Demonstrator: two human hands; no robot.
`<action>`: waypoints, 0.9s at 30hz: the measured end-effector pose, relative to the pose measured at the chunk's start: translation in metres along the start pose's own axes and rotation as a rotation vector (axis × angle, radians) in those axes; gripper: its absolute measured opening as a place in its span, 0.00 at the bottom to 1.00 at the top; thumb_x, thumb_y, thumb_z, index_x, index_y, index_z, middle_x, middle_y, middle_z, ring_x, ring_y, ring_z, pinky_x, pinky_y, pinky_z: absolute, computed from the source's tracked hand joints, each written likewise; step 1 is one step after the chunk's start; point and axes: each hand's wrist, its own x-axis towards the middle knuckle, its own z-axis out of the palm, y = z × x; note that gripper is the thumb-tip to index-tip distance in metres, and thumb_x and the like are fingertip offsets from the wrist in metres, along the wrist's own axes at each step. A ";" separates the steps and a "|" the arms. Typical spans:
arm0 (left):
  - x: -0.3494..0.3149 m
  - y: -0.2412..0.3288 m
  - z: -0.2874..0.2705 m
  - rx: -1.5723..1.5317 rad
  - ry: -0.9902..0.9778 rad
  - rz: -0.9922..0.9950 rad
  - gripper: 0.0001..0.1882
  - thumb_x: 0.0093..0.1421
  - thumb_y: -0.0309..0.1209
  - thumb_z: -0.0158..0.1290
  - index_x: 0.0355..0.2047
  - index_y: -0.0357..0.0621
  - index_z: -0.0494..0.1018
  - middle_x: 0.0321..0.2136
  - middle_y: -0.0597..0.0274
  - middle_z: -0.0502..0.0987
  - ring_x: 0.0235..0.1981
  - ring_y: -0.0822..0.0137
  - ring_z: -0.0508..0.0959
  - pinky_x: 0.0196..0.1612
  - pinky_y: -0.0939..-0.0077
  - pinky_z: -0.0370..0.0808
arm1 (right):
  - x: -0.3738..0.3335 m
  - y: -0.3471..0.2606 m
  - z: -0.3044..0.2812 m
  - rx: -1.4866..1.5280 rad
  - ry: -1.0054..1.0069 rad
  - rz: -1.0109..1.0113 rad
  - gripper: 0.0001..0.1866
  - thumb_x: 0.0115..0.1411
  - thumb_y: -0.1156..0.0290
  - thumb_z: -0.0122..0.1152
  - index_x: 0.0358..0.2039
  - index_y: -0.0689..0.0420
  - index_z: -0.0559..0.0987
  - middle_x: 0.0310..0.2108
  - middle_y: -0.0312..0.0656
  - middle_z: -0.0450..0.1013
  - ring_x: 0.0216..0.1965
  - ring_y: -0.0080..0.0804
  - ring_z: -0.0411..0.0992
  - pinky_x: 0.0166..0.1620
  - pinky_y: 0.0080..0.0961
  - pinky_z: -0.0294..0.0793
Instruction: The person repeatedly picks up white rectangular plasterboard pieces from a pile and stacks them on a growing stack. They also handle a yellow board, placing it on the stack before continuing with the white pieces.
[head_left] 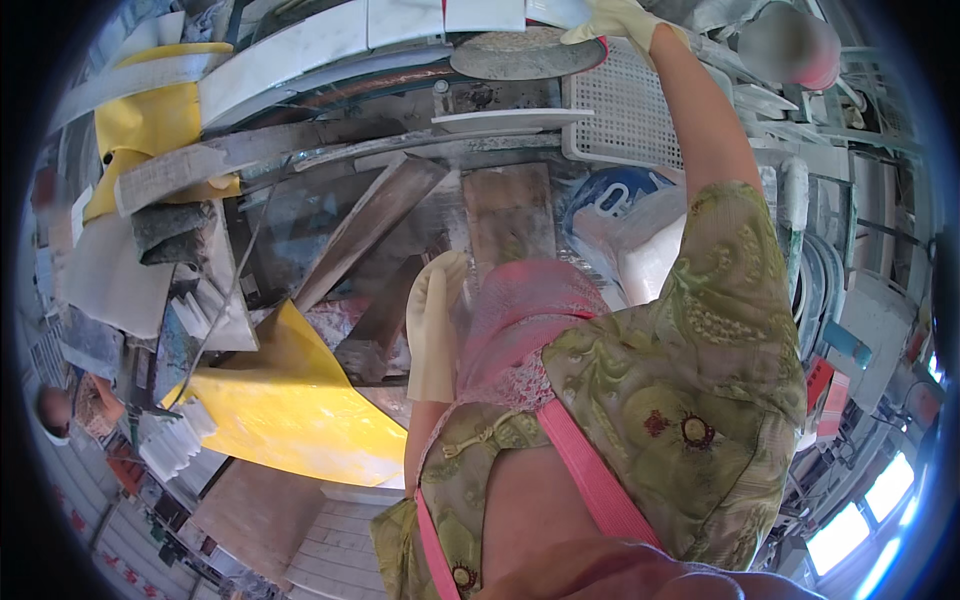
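Observation:
My right hand (620, 25), in a cream rubber glove, reaches to the far edge of the view. Its fingers are on the near right end of a white tile (555, 11), partly cut off by the picture's edge. That tile ends a row of white tiles (405, 20) along a bench rail. Just below the hand is a round grey plate-like disc (520, 55). My left hand (435, 315), gloved alike, hangs low beside the pink apron (530, 310). Its fingers point away, stretched and close together, with nothing visible in them.
Right of the disc stands a white perforated plastic crate (630, 110). A blue drum-like container (610, 200) is below it. Boards (370, 235) lean in the middle, with a yellow sheet (290, 410) at left. Other people (790, 50) appear at far right and far left.

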 end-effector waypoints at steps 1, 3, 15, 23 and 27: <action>0.005 0.008 0.001 0.004 0.012 -0.003 0.21 0.73 0.40 0.52 0.55 0.34 0.74 0.53 0.47 0.80 0.56 0.58 0.80 0.64 0.65 0.73 | 0.013 -0.001 0.003 -0.023 -0.042 0.007 0.56 0.46 0.44 0.76 0.70 0.57 0.63 0.63 0.60 0.68 0.65 0.51 0.65 0.67 0.40 0.63; 0.015 0.019 0.001 0.001 0.039 -0.004 0.21 0.73 0.40 0.52 0.55 0.34 0.74 0.53 0.47 0.80 0.56 0.58 0.80 0.63 0.66 0.73 | 0.027 0.000 0.004 -0.056 -0.092 0.008 0.59 0.43 0.43 0.77 0.71 0.58 0.62 0.64 0.61 0.67 0.66 0.52 0.63 0.68 0.41 0.61; 0.052 0.050 0.047 -0.051 -0.046 0.042 0.19 0.73 0.36 0.53 0.54 0.33 0.74 0.50 0.54 0.81 0.53 0.64 0.80 0.61 0.70 0.73 | 0.062 -0.089 -0.034 -0.061 -0.116 -0.177 0.63 0.39 0.57 0.79 0.74 0.53 0.55 0.60 0.58 0.68 0.60 0.57 0.68 0.64 0.42 0.68; 0.031 0.079 0.072 0.288 -0.014 0.315 0.18 0.72 0.40 0.51 0.51 0.41 0.78 0.55 0.55 0.76 0.56 0.61 0.76 0.60 0.68 0.71 | 0.084 -0.120 -0.055 0.157 -0.379 -0.434 0.54 0.43 0.58 0.77 0.70 0.58 0.63 0.60 0.54 0.71 0.59 0.51 0.72 0.63 0.45 0.67; 0.040 0.080 0.104 0.391 0.250 0.317 0.24 0.65 0.50 0.55 0.49 0.43 0.80 0.47 0.55 0.82 0.51 0.60 0.79 0.57 0.66 0.72 | 0.102 -0.132 -0.035 0.076 -0.279 -0.620 0.53 0.44 0.60 0.76 0.70 0.59 0.62 0.61 0.54 0.71 0.60 0.50 0.71 0.64 0.44 0.67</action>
